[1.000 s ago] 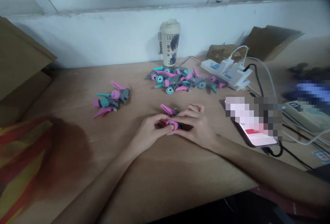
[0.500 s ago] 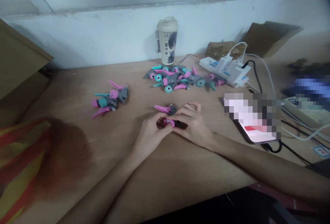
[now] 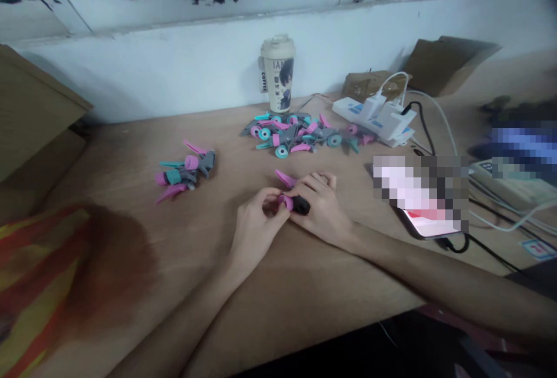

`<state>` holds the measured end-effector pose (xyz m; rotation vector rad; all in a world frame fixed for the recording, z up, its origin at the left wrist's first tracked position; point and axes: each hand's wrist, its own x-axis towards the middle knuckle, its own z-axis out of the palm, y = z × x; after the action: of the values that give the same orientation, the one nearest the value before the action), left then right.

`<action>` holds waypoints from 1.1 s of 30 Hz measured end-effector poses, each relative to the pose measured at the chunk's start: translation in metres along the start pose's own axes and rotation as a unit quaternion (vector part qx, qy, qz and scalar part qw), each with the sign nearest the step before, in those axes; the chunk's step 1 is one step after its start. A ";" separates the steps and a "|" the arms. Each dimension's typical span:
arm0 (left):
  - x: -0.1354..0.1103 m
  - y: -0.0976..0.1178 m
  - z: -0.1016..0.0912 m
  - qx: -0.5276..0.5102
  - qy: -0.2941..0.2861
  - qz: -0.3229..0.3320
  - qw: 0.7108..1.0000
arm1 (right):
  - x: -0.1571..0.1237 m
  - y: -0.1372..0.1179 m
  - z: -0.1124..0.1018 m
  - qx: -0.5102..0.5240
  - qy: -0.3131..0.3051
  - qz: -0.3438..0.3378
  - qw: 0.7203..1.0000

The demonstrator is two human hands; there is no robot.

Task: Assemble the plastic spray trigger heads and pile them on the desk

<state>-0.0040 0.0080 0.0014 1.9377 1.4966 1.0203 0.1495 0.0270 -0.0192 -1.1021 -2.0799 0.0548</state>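
Observation:
Both hands work on one trigger spray head with a pink trigger (image 3: 285, 178), a pink collar (image 3: 285, 202) and a dark grey body. My left hand (image 3: 257, 222) is closed, thumb and fingertips pinching the collar. Wrapped over the body from the right, my right hand (image 3: 319, 209) is closed too and hides most of it. A dark opening shows between my hands. To the left lies a small group of pink, teal and grey spray heads (image 3: 188, 170). Behind my hands, a larger pile of similar spray heads (image 3: 296, 134) spreads across the table.
A lidded coffee cup (image 3: 278, 76) stands against the wall behind the pile. At right are a white power strip (image 3: 383, 120) with cables and a phone (image 3: 418, 198). Cardboard (image 3: 39, 88) rises at left, above a red and yellow bag (image 3: 39, 273).
The spray head has turned in my hands; its pink trigger has shifted right and its grey part there is now more covered by my right fingers. The view has shifted slightly.

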 end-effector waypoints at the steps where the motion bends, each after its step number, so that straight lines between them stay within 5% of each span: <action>1: -0.001 0.000 0.000 0.009 0.013 0.006 1.000 | 0.000 0.000 0.000 -0.005 0.000 0.006 1.000; 4: -0.004 0.001 -0.001 0.129 0.053 0.056 0.989 | 0.000 0.000 0.001 -0.013 -0.002 0.015 1.000; 8: -0.008 0.003 0.000 0.296 0.089 0.149 0.940 | -0.001 -0.001 0.002 -0.023 0.006 0.021 1.000; 16: -0.002 -0.001 -0.003 0.358 0.115 0.169 0.911 | 0.001 -0.002 -0.002 -0.033 -0.013 0.015 0.999; 19: 0.008 -0.013 -0.017 0.305 0.142 0.094 0.937 | 0.001 0.001 -0.005 -0.016 0.004 0.031 0.999; 22: 0.017 -0.024 -0.029 0.117 0.144 0.000 0.983 | 0.002 0.006 -0.006 0.022 0.025 0.047 0.998; 26: 0.018 -0.019 -0.030 -0.097 0.088 -0.079 0.988 | 0.003 0.008 -0.008 0.096 0.025 0.039 0.994; 33: 0.000 0.003 -0.018 -0.076 0.008 -0.001 0.997 | 0.003 0.000 -0.014 0.199 0.009 0.047 0.979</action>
<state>-0.0159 0.0061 0.0146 1.8261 1.3871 1.1180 0.1574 0.0247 -0.0078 -0.9454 -1.8913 0.4837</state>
